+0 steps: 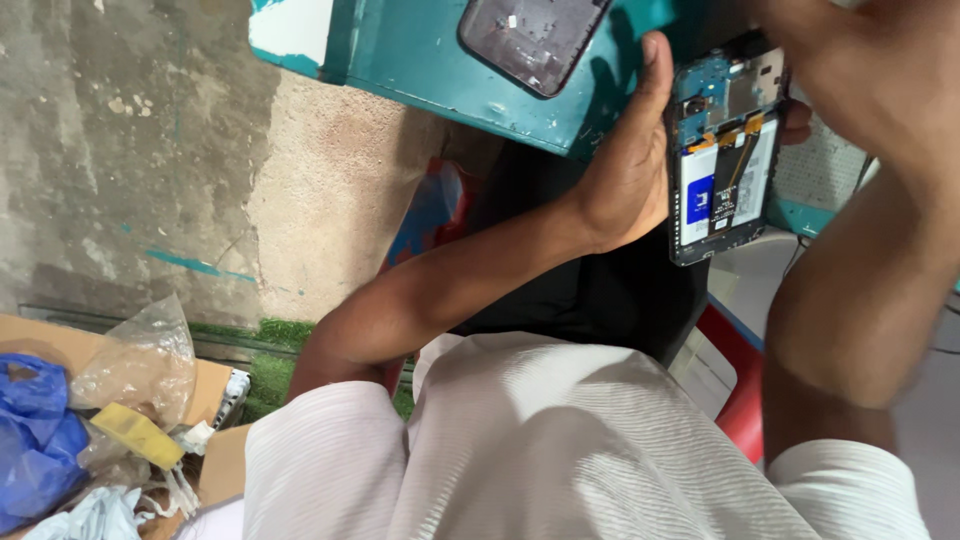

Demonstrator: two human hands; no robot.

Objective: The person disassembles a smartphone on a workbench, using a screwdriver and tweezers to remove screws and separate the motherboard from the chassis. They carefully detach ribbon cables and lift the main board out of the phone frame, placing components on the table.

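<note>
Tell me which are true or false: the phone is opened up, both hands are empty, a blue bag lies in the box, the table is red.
1. The phone has its back off, insides showing. True.
2. Both hands are empty. False: the left hand holds the phone; the right hand is at its top.
3. A blue bag lies in the cardboard box. True.
4. The table is red. False: it is teal.

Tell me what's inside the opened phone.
The opened phone in the left hand shows a white battery with a blue label, an orange flex cable and a blue circuit board on top. The right hand covers its upper corner; anything under the battery is hidden.
</note>
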